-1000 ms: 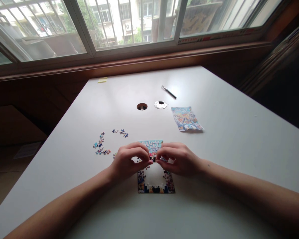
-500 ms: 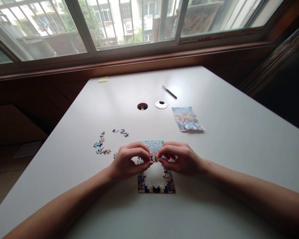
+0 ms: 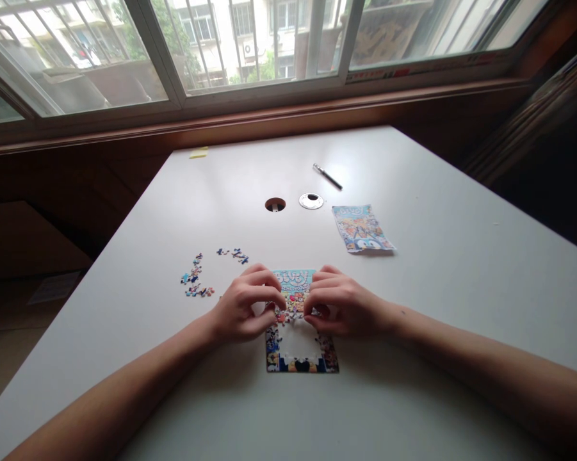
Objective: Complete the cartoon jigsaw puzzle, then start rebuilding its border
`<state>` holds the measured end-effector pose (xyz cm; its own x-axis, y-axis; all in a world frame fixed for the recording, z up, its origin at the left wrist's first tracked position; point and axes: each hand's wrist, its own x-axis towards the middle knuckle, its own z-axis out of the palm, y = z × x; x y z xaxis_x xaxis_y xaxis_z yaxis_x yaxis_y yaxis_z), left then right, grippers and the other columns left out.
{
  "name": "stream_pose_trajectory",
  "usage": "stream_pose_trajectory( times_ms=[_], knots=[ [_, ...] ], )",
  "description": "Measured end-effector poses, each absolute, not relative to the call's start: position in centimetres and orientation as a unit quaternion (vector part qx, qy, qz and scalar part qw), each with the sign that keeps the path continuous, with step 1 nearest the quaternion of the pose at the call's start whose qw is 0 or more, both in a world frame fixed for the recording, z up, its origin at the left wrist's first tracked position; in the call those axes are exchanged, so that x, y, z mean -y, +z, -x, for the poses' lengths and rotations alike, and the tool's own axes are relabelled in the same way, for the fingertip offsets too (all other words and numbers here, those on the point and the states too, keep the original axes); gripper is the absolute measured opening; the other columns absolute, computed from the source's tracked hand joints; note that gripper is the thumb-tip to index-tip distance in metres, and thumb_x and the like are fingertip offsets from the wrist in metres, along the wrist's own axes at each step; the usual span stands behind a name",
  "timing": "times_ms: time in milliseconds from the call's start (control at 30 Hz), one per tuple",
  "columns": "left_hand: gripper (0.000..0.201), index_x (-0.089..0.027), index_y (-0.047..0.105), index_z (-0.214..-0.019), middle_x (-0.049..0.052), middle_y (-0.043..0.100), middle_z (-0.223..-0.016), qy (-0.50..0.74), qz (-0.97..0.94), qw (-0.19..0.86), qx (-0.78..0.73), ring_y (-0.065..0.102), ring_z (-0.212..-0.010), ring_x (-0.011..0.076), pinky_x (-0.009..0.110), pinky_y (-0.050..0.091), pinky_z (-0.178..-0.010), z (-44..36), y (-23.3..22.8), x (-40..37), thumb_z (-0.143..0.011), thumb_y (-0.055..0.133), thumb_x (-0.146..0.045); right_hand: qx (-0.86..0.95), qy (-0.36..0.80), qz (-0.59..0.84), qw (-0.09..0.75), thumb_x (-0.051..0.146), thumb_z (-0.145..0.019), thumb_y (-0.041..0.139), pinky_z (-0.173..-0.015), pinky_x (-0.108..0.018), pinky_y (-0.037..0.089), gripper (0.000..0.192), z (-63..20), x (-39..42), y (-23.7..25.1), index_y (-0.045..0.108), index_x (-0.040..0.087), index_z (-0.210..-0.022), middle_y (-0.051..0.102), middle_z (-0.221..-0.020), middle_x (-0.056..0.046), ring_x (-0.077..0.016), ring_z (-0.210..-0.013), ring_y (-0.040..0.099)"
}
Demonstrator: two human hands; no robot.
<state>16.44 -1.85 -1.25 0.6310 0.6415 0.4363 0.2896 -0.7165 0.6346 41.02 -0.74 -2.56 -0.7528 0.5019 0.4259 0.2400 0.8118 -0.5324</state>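
Note:
A small colourful jigsaw puzzle lies on the white table in front of me, with a white gap in its middle. My left hand and my right hand rest on its upper half, fingertips pressing down on the pieces at the middle row. The fingers of both hands are curled and close together. I cannot tell whether a loose piece sits under them. Several loose puzzle pieces lie scattered to the left of my left hand.
A printed picture sheet lies beyond my right hand. Farther back are a round cable hole, its white cap, a pen and a yellow note. Windows run behind the table.
Both hands have slid slightly away from me and lowered onto the puzzle; the fingertips that pinched together above it now press flat on the middle row.

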Motion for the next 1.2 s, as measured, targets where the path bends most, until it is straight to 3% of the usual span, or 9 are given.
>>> stream_pose_trajectory(
  times_ms=[533, 1200],
  knots=[
    [0.020, -0.021, 0.067, -0.090, 0.005, 0.067, -0.091, 0.265, -0.896, 0.252, -0.251, 0.056, -0.083, 0.0191, 0.036, 0.046, -0.082, -16.60, -2.02, 1.71, -0.076, 0.059, -0.010, 0.917, 0.200, 0.207, 0.277, 0.018, -0.085, 0.060, -0.075, -0.030, 0.037, 0.009, -41.06, 0.67, -2.90, 0.066, 0.021, -0.080, 0.062, -0.065, 0.001, -0.0131, -0.065, 0.052],
    [0.018, -0.023, 0.069, -0.082, 0.004, 0.067, -0.092, 0.248, -0.914, 0.212, -0.241, 0.056, -0.085, 0.0192, 0.037, 0.045, -0.083, -16.58, -2.07, 1.89, -0.075, 0.058, -0.011, 0.919, 0.226, 0.212, 0.245, 0.016, -0.081, 0.058, -0.076, -0.031, 0.036, 0.013, -41.20, 0.61, -2.76, 0.068, 0.021, -0.086, 0.062, -0.066, 0.001, -0.0142, -0.067, 0.051]
  ],
)
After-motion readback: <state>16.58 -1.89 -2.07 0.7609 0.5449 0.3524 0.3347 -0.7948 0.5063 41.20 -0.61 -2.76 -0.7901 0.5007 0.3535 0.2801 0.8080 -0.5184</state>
